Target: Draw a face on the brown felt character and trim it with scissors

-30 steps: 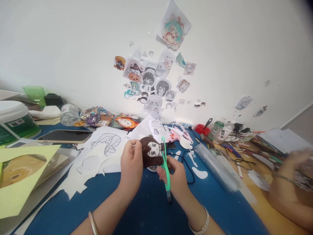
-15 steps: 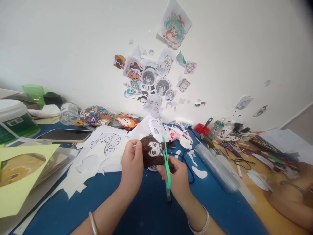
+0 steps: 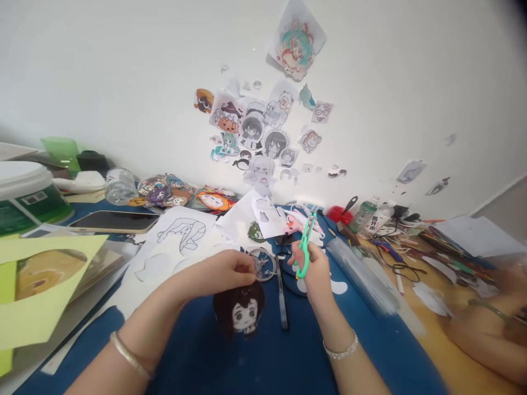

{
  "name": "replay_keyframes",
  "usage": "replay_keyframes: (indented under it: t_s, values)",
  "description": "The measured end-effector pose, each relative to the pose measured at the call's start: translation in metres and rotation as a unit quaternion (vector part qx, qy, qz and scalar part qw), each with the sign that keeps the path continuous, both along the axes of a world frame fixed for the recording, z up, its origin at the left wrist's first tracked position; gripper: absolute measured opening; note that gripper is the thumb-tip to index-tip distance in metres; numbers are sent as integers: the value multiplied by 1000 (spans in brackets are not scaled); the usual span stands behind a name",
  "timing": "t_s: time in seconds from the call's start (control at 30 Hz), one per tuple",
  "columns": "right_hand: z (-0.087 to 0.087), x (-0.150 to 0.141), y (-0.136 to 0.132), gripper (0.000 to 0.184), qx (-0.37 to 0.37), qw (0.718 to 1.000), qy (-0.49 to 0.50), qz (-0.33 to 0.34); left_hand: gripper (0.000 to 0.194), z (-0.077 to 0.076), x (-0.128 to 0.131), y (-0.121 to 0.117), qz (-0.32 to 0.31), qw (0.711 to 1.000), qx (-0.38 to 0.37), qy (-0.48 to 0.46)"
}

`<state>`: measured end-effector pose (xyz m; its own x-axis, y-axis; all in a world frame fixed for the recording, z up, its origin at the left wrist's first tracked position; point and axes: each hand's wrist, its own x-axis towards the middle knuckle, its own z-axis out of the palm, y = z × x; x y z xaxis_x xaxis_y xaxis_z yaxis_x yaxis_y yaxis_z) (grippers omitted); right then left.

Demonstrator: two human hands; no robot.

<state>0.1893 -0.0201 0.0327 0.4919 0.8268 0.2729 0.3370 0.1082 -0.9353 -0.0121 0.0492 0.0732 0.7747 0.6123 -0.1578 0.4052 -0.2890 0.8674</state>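
My left hand (image 3: 224,274) is closed in a pinch on the top edge of a cutout of a brown-haired cartoon character (image 3: 246,314). The cutout hangs face toward me, head up, over the blue table mat (image 3: 197,362). In my right hand (image 3: 316,269) is a pair of green-handled scissors (image 3: 305,248), held upright with the tips pointing up, apart from the cutout. Between the hands lie a slim dark pen-like tool (image 3: 282,299) and a round clear-rimmed item (image 3: 265,264) whose kind I cannot make out.
White sheets with line drawings (image 3: 181,233) and cut scraps spread to the left, near a phone (image 3: 115,221) and a green-and-white tub (image 3: 28,200). At right lie a clear plastic roll (image 3: 362,277) and bottles (image 3: 376,216). Another person's arm (image 3: 486,334) rests at far right.
The cutout has come down toward me and turned from sideways to upright. My right hand has moved up and right with the scissors, away from the cutout's edge.
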Motion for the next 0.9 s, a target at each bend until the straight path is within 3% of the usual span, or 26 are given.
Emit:
replay_keyframes:
  t_s: [0.13, 0.33, 0.47, 0.57, 0.67, 0.9]
  values:
    - [-5, -3, 2, 41, -34, 999, -36, 18, 10, -8, -3, 3, -63, 994, 26, 87]
    - [-15, -4, 3, 34, -60, 987, -150, 18, 19, -21, -1, 5, -25, 987, 84, 132]
    - [-16, -8, 3, 28, -68, 971, -230, 18, 31, -20, 0, 5, 37, 992, 112, 55]
    - [-15, -18, 2, 25, -74, 956, -281, 23, 24, -18, 5, 4, 74, 991, 104, -39]
    - [-15, -29, 0, 23, -74, 942, -327, 17, 35, -19, 15, 0, 72, 988, 70, -119]
    - [-18, -35, 0, 25, -42, 909, -412, -44, 22, -30, 35, -7, 97, 975, 70, -189]
